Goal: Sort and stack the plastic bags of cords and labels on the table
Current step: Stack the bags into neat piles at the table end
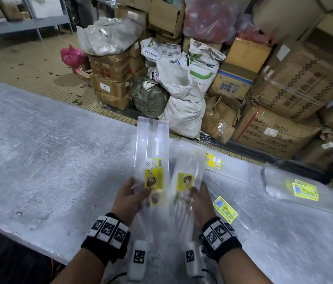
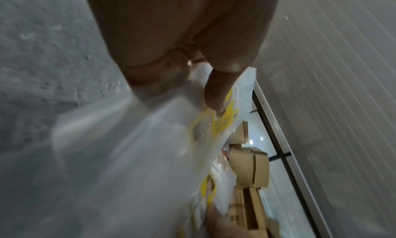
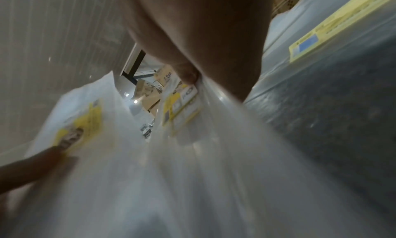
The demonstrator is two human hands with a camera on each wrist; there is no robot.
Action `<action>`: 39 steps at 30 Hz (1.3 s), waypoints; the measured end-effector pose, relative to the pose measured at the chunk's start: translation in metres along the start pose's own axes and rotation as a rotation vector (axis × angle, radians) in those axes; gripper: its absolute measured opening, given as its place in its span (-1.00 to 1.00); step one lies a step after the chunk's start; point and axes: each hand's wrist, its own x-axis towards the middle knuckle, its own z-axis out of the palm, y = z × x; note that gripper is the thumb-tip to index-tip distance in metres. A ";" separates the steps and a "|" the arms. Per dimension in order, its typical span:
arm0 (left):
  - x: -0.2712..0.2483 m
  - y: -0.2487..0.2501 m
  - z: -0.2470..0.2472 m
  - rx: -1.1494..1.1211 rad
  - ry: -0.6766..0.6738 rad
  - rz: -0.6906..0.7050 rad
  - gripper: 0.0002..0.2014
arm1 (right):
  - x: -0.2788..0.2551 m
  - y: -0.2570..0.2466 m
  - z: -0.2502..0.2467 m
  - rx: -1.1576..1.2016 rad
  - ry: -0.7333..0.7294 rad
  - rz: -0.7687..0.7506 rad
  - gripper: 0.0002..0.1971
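My left hand holds a long clear plastic bag with a yellow label, raised above the grey table; its thumb presses on the label. My right hand grips a second clear bag with a yellow label beside the first. In the right wrist view the right-hand bag's label sits just under my fingers, and the left-hand bag shows at the left. Both bags are blurred and their lower ends hang toward me.
More clear bags with yellow labels lie on the table to the right: one near my right wrist, one further back, a pile at the far right. Cardboard boxes and white sacks stand beyond the table's far edge.
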 end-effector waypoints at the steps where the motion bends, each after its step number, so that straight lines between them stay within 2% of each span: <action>1: 0.000 0.003 0.003 -0.064 -0.047 -0.013 -0.70 | 0.000 -0.001 -0.002 -0.044 0.005 -0.020 -0.69; 4: -0.001 0.006 0.010 -0.137 -0.183 -0.048 -0.54 | 0.001 -0.005 -0.007 -0.110 0.018 -0.067 -0.68; 6: 0.000 0.002 0.015 -0.051 -0.186 -0.057 -0.55 | -0.001 -0.008 -0.006 -0.077 -0.006 -0.048 -0.69; 10: 0.008 -0.020 0.014 0.585 0.013 0.089 -0.51 | -0.010 -0.013 0.002 0.221 -0.177 0.079 -0.65; 12: 0.007 -0.030 0.016 0.680 0.002 0.085 -0.46 | -0.011 -0.013 0.004 0.295 -0.205 0.148 -0.65; 14: 0.004 -0.037 0.022 0.665 0.006 0.041 -0.52 | -0.015 -0.013 0.006 0.273 -0.228 0.206 -0.50; 15: 0.001 -0.038 0.027 0.656 0.002 0.022 -0.54 | -0.016 -0.012 0.006 0.208 -0.251 0.172 -0.52; 17: -0.001 -0.040 0.032 0.635 -0.027 -0.029 -0.53 | -0.017 -0.010 0.004 0.058 -0.264 0.046 -0.74; 19: 0.004 -0.040 0.033 0.541 -0.021 -0.102 -0.55 | -0.014 -0.009 -0.001 -0.036 -0.270 0.013 -0.66; 21: 0.012 -0.038 0.030 0.496 0.023 -0.161 -0.63 | -0.013 -0.012 -0.005 -0.029 -0.297 0.010 -0.60; 23: 0.015 -0.035 0.031 0.517 0.011 -0.165 -0.69 | -0.014 -0.016 -0.007 -0.013 -0.292 0.007 -0.56; 30: 0.015 -0.033 0.043 0.360 -0.038 -0.152 -0.62 | -0.018 -0.022 -0.007 0.060 -0.310 0.079 -0.59; 33: 0.022 -0.033 0.043 0.289 0.073 -0.095 -0.68 | -0.022 -0.020 -0.010 0.079 -0.327 0.110 -0.64; 36: 0.040 -0.030 0.035 0.121 0.230 -0.096 -0.67 | -0.029 -0.014 -0.020 0.067 -0.308 0.193 -0.63; 38: 0.053 -0.026 0.029 0.131 0.315 -0.101 -0.55 | -0.031 0.001 -0.030 0.144 -0.240 0.245 -0.54; 39: 0.057 -0.025 0.026 0.165 0.352 -0.105 -0.47 | -0.034 0.006 -0.033 0.233 -0.191 0.276 -0.57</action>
